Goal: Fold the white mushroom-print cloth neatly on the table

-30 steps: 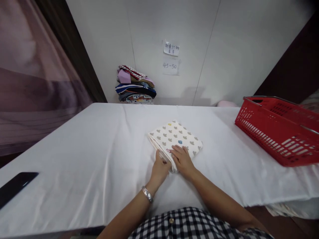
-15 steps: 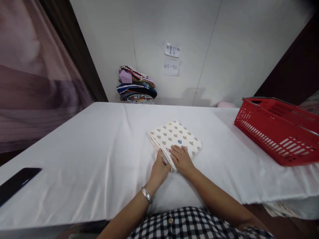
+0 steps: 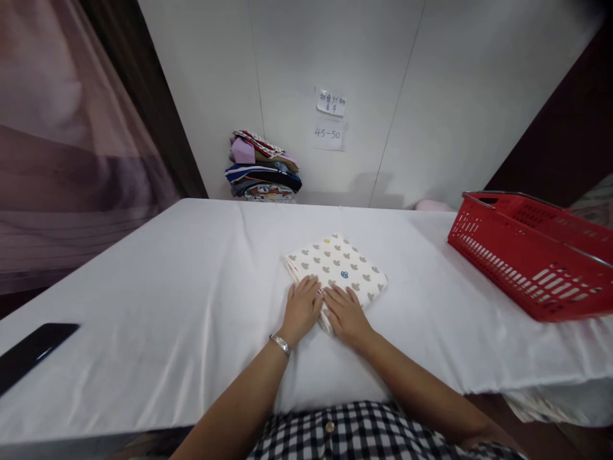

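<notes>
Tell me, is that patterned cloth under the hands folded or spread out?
Folded. The patterned cloth lies as a compact square, layered edges showing along its left side, with the left hand and right hand flat on its near corner.

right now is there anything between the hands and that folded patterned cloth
Nothing visible. The left hand and right hand lie flat on the near corner of the folded cloth, touching it directly on the white table.
</notes>
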Demonstrator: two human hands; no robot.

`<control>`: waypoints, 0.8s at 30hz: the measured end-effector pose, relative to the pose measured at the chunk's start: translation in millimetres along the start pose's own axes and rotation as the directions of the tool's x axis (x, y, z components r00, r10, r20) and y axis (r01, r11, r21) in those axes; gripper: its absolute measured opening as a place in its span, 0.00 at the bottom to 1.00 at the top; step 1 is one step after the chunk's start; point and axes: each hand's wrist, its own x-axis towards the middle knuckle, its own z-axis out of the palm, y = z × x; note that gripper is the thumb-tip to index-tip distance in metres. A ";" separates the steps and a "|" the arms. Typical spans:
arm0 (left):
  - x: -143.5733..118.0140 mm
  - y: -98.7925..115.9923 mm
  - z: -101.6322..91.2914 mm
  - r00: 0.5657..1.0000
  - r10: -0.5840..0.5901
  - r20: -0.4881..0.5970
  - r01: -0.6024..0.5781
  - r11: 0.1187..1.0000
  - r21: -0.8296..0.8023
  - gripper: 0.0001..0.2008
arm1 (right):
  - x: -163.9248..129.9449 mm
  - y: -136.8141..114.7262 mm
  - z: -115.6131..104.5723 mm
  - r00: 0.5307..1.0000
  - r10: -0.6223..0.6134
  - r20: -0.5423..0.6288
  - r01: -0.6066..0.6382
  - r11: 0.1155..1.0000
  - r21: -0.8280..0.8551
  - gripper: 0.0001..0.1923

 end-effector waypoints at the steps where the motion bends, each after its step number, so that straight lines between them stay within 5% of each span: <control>1: -0.6 -2.6 2.1 1.000 -0.011 0.010 0.011 1.000 0.009 0.19 | -3.8 -1.6 0.2 1.000 -0.015 0.003 0.015 1.000 -0.002 0.23; 9: 25.3 -9.5 -9.7 0.999 0.021 0.029 -0.026 0.989 0.148 0.17 | -19.3 -5.2 7.6 0.994 -0.108 -0.014 0.107 0.992 -0.062 0.22; 16: 60.0 -42.5 -6.8 0.984 -0.170 0.060 0.154 0.967 0.203 0.25 | -18.8 -8.9 5.5 0.987 -0.161 0.022 0.161 0.986 -0.032 0.22; 24: 67.2 -43.4 -12.1 0.980 -0.170 0.103 0.144 0.964 0.225 0.24 | -17.6 -11.8 0.5 0.985 -0.160 0.068 0.162 0.987 -0.014 0.22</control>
